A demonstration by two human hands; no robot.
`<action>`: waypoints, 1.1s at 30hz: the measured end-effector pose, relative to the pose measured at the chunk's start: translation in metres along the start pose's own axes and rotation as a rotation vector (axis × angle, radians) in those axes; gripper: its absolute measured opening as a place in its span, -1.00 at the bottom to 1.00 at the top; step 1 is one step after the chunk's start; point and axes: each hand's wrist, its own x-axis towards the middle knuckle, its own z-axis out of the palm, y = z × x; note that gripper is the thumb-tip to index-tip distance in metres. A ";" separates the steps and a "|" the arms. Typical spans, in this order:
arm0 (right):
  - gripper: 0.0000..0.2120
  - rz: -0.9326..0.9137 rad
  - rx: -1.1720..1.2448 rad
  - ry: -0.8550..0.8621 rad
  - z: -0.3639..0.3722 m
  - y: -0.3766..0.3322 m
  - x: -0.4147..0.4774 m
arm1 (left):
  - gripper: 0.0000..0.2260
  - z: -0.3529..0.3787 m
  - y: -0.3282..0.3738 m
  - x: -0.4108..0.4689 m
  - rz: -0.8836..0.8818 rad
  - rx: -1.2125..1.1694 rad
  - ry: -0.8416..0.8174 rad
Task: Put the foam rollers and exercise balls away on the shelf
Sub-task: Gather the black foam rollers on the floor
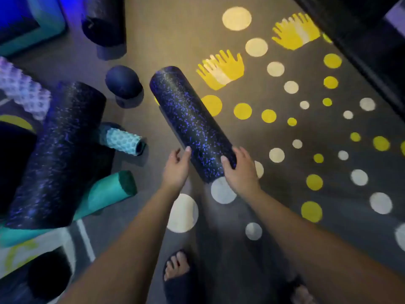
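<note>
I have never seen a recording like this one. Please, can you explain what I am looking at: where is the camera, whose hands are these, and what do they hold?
There is no machine here. A person wears one wide-angle camera on the head, so you look down along both bare arms to the floor, which is marked with yellow and white dots and hand shapes.

The right hand grips the near end of a black foam roller with blue speckles. The left hand touches its other side with the fingertips.

More exercise things lie at the left: a thicker speckled roller, a teal roller partly hidden by it, a small bumpy roller, a pale bumpy roller and a dark ball.

At the bottom is the person's foot in a sandal.
</note>
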 end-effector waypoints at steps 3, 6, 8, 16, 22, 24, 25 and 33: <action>-0.20 -0.128 -0.038 -0.043 0.023 0.036 0.064 | -0.22 0.045 -0.006 0.066 -0.032 -0.197 0.050; -0.10 -0.062 0.130 -0.217 0.018 0.048 0.114 | -0.13 0.088 0.013 0.113 0.056 -0.302 0.116; -0.20 -0.048 0.405 -0.302 0.006 0.057 0.139 | -0.05 0.109 0.037 0.130 0.207 -0.195 0.169; 0.07 0.270 1.180 0.325 -0.060 0.126 0.133 | -0.36 0.263 0.145 0.054 0.835 0.315 -0.442; 0.19 0.713 0.932 0.690 -0.131 0.211 0.075 | -0.63 0.330 0.080 0.004 0.739 0.552 -0.648; 0.27 0.723 0.949 0.682 -0.140 0.223 0.071 | -0.55 0.339 0.060 0.008 0.689 0.481 -0.651; 0.29 0.723 0.927 0.661 -0.144 0.220 0.071 | -0.51 0.341 0.060 0.012 0.686 0.471 -0.639; -0.36 0.257 -0.154 1.049 -0.140 0.132 0.091 | -0.68 0.274 0.099 0.018 0.730 0.489 -0.293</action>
